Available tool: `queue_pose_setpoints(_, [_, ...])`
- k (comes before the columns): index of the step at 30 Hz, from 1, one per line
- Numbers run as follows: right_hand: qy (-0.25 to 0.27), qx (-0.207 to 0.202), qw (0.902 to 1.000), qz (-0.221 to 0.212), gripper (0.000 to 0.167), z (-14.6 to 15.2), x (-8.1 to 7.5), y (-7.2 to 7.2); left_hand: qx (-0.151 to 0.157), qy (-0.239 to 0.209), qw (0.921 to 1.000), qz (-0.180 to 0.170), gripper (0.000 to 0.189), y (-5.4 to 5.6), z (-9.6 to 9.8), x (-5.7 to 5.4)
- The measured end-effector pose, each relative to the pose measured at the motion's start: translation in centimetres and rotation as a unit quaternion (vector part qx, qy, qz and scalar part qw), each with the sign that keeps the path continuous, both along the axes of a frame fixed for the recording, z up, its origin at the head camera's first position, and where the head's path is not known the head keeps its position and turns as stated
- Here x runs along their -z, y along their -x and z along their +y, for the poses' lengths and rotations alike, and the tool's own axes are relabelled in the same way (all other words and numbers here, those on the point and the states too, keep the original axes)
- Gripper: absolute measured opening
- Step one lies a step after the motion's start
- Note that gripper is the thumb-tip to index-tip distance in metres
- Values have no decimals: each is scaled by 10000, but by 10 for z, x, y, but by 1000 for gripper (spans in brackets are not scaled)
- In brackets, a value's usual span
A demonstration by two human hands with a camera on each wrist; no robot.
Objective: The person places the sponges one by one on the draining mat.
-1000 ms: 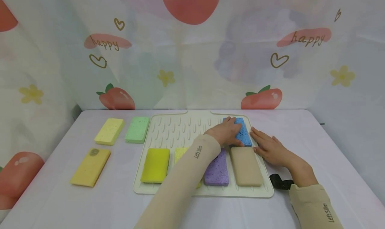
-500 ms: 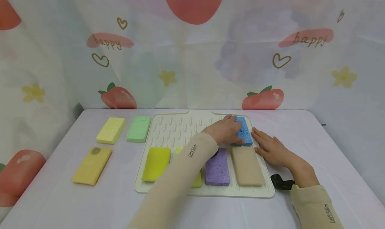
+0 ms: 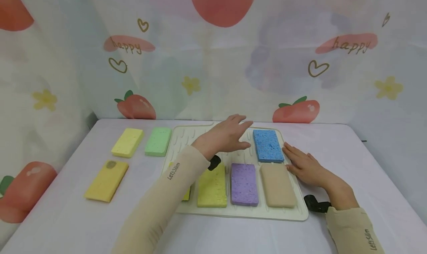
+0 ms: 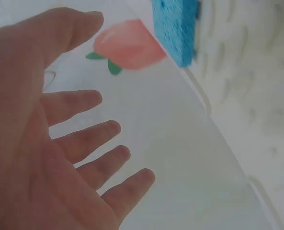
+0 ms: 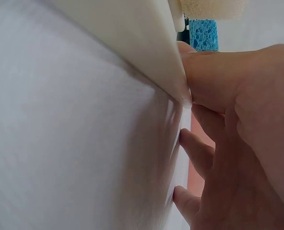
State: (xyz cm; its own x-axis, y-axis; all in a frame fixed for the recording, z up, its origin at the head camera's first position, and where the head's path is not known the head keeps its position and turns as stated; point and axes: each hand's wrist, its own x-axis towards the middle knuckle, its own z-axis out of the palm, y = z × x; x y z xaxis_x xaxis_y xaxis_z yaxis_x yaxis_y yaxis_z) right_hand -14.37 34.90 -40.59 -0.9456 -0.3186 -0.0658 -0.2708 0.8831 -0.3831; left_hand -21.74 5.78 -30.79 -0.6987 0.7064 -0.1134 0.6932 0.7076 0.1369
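Note:
My left hand [image 3: 227,133] hovers over the back of a cream ridged drying mat [image 3: 240,212], fingers spread and holding nothing. To its right lies a blue sponge [image 3: 268,146] in the mat's back right corner, also seen beside the hand in the left wrist view as a blue block [image 4: 173,31]. My right hand [image 3: 308,169] rests at the mat's right edge with fingers extended; the right wrist view has its thumb against the mat's side [image 5: 146,43]. Along the mat's front lie a beige sponge [image 3: 278,185], a purple sponge [image 3: 244,183] and a yellow sponge [image 3: 212,187]. My left forearm hides most of another yellow sponge [image 3: 186,195].
Left of the mat, on the white table [image 3: 73,224], lie a green sponge [image 3: 158,141], a pale yellow sponge [image 3: 127,143] and an orange-yellow sponge [image 3: 106,181] with a dark round spot. A patterned cloth [image 3: 220,69] hangs behind the table.
My left hand has let go of the blue sponge and moved left, spreading its fingers. The blue sponge now lies fully in sight. My right hand stays at the mat's edge.

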Motion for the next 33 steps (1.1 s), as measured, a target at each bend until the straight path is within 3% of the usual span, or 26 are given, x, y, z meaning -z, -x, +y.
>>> queue_pose_setpoints(9, [5, 11, 10000, -1, 65, 1, 1, 0, -434, -327, 9985, 18, 75, 6, -59, 7])
queue_pose_setpoints(19, [31, -19, 10000, 36, 65, 0, 1, 0, -1016, -484, 9936, -126, 78, 9, -105, 19])
queue_pose_setpoints(27, [54, -18, 10000, 10, 65, 1, 1, 0, -1082, -677, 9917, -157, 79, 13, -143, 30])
queue_pose_setpoints(33, [52, -14, 10000, 1, 65, 1, 1, 0, -1444, -608, 9872, -294, 80, 16, -167, 39])
